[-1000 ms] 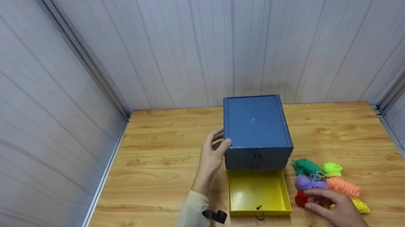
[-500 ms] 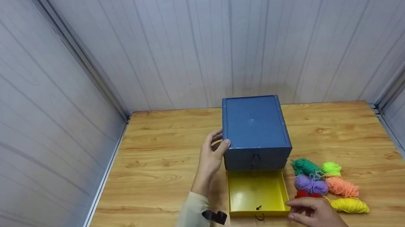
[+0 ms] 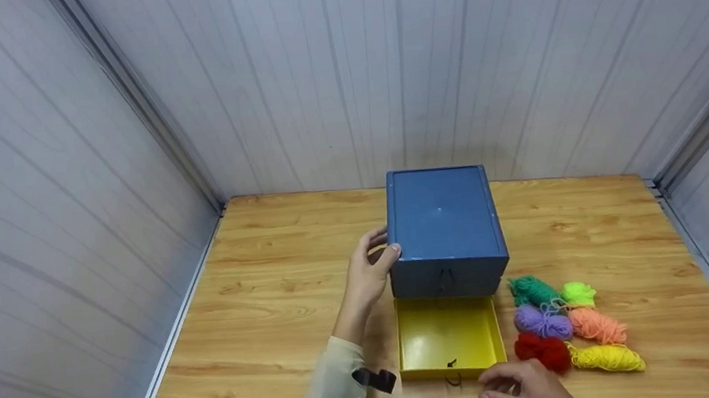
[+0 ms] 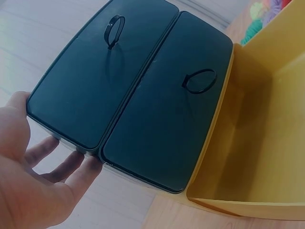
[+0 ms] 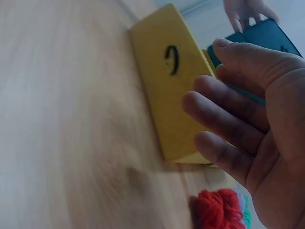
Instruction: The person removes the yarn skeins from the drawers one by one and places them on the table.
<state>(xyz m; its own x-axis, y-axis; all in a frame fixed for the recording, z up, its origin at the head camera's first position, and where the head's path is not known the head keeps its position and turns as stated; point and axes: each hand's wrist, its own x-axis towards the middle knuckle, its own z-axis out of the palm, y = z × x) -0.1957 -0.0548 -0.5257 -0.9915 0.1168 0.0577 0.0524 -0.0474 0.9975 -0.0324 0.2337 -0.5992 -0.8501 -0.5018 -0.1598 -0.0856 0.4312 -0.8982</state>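
Observation:
A blue drawer cabinet (image 3: pixel 441 216) stands on the table, its bottom yellow drawer (image 3: pixel 500 342) pulled out towards me and bare inside. My left hand (image 3: pixel 368 276) grips the cabinet's left side, thumb over the top edge, fingers along the side. Two dark drawer fronts (image 4: pixel 162 105) with black loop handles are closed above the yellow one in the left wrist view. Just off the yellow drawer's front right corner hovers my right hand (image 3: pixel 529 391), loosely bent and holding nothing. The red yarn (image 3: pixel 544 352) lies to the right of the drawer, near this hand.
Beside the red yarn lie bundles of purple (image 3: pixel 543 322), green (image 3: pixel 534 291), lime (image 3: pixel 578 294), orange (image 3: pixel 597 325) and yellow yarn (image 3: pixel 607 358). Panel walls (image 3: pixel 290 87) enclose the wooden table (image 3: pixel 260 301) at the back and both sides.
My right hand has moved left from over the red and yellow yarn to the drawer's front right corner, uncovering the yarn. The left hand keeps its place on the cabinet.

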